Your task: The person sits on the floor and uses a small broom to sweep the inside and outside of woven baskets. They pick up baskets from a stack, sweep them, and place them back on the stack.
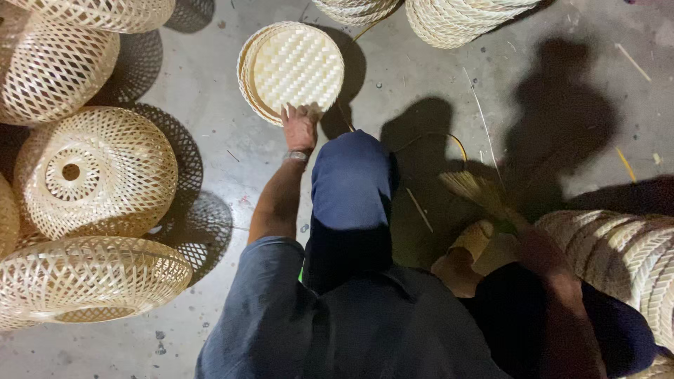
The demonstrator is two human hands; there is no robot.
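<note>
My left hand (pixel 300 128) reaches forward past my blue-trousered knee (pixel 349 184) and grips the near rim of a round, flat woven bamboo tray (pixel 291 67) that lies on the concrete floor. A metal band sits on that wrist. My right hand (pixel 539 251) is low at the right, in shadow, closed around a bundle of thin bamboo strips (pixel 472 188) that fan out towards the left. A pale woven cylinder (pixel 621 254) rests right beside that hand.
Several open-weave bamboo lampshades lie at the left, among them a domed one (pixel 95 172) and a flat one (pixel 88 277). More woven baskets (pixel 456 17) stand at the top edge. Loose bamboo slivers (pixel 484 123) litter the grey floor (pixel 210 98).
</note>
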